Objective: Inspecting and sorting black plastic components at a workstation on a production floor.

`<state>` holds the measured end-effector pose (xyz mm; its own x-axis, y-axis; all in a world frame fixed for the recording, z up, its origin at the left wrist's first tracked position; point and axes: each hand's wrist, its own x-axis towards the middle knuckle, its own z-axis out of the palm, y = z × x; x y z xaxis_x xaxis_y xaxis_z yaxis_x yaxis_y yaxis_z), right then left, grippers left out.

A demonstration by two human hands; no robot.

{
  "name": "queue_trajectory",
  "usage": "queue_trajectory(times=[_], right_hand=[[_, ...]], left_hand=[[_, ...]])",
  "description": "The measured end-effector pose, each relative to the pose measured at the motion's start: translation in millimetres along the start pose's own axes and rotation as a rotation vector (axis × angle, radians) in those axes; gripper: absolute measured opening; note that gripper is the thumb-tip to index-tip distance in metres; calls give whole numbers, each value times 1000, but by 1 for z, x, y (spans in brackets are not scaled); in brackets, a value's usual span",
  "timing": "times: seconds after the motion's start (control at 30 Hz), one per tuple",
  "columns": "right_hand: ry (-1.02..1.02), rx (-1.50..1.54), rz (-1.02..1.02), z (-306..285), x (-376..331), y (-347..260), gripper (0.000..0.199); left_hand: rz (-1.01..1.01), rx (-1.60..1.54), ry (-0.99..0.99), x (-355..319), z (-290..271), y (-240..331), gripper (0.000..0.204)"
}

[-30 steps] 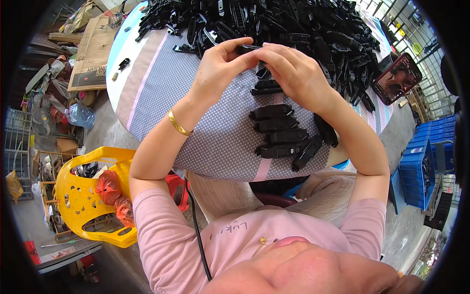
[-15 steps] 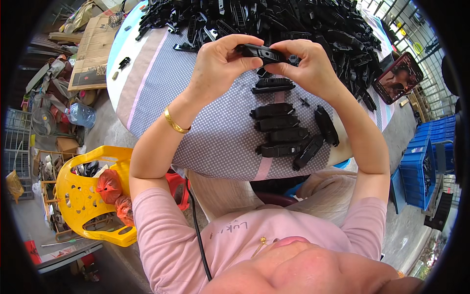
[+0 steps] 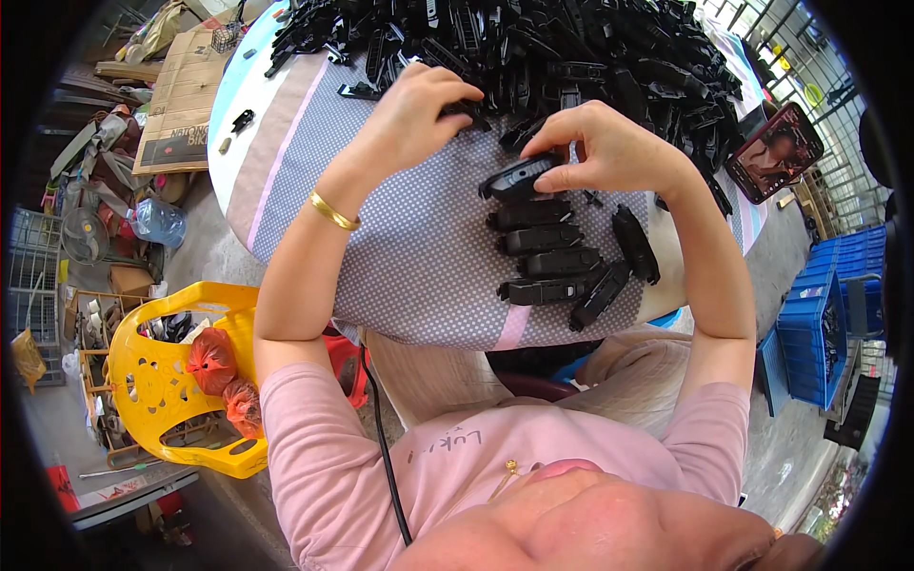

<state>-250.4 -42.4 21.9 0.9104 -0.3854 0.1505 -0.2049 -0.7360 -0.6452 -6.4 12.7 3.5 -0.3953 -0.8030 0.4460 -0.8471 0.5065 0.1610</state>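
Observation:
My right hand [image 3: 609, 150] grips a long black plastic part [image 3: 520, 178] between thumb and fingers, at the far end of a row of similar parts. Several of these black parts [image 3: 550, 263] lie side by side on the dotted cloth, with one more part [image 3: 635, 245] slanting to their right. My left hand [image 3: 416, 112] is at the near edge of a large heap of black plastic pieces [image 3: 514, 48]. Its fingers are bent around a dark plastic piece [image 3: 464, 114], mostly hidden by them.
A phone [image 3: 776, 152] stands at the table's right edge. Small bits [image 3: 243, 121] lie at the far left of the tablecloth [image 3: 409, 247]. Beside the table are a yellow plastic chair [image 3: 143, 381] with red bags and, on the right, blue crates [image 3: 809, 324].
Both hands were together on one black part. Now they are apart: the right has brought a part nearer to the row, and the left has moved left to the heap's edge.

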Motion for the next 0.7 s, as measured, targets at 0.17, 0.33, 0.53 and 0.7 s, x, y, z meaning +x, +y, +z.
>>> queue_trajectory(times=[0.17,0.33,0.53,0.7], right_hand=[[-216,176,200,0,2,7,24],[321,-666,-175,32,11,21,36],[312,-636,-231,30,14,24,32],[408,-188,-107,24,13,10,37]], left_hand=[[-70,208,-21,1,16,22,28],[-162,-70,100,3,11,21,17],[-374,-387,125,4,0,5,15],[-76,-25,-179,-8,-15,9,20]])
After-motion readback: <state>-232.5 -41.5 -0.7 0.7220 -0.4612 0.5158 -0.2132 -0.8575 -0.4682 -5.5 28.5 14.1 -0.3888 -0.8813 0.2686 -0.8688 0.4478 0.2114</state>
